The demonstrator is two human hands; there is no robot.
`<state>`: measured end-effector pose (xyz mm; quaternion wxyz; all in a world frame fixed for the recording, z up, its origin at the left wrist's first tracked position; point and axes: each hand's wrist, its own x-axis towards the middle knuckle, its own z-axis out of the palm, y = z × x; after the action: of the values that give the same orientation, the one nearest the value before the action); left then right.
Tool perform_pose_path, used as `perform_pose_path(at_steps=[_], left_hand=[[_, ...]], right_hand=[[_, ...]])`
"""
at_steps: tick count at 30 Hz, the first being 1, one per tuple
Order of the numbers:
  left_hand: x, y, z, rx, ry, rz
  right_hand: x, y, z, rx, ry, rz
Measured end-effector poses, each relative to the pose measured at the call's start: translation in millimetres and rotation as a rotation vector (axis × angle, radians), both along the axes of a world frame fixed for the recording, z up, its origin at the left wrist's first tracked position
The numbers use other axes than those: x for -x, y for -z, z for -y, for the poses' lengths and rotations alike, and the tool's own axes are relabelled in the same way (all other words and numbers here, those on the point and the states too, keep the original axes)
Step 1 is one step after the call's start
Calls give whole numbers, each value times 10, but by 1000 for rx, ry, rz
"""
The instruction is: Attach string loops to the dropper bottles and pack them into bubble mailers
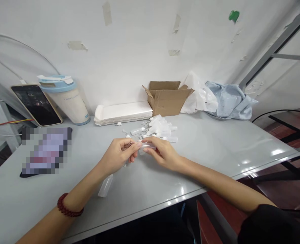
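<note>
Between my hands, just in front of a pile, is a small clear plastic tube held lengthwise. My right hand has its thumb and fingers closed around the tube's body. At the tube's other end, my left hand pinches thumb to forefinger; its fingertips hide what exactly they grip. A pile of similar clear tubes with white caps and thin strings lies just beyond my hands. Another clear tube rests on the table below my left wrist. A small white cap sits near the stacked white sheets.
On the grey table, a stack of flat white pieces and an open cardboard box stand by the wall. Right of them are a white plastic bag and light-blue cloth. A tumbler and phone stand left.
</note>
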<state>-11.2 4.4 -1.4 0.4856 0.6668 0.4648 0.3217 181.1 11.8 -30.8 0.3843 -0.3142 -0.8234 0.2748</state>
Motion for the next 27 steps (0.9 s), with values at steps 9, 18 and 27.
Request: perform_pose_path(at_steps=[9, 18, 27], left_hand=[[-53, 46, 50, 6, -12, -24], [61, 141, -141, -140, -182, -139], [532, 466, -682, -676, -286, -651]], right_hand=[[-12, -143, 12, 318, 3, -33], [-2, -85, -30, 300, 179, -20], [-48, 138, -179, -441, 428, 194]])
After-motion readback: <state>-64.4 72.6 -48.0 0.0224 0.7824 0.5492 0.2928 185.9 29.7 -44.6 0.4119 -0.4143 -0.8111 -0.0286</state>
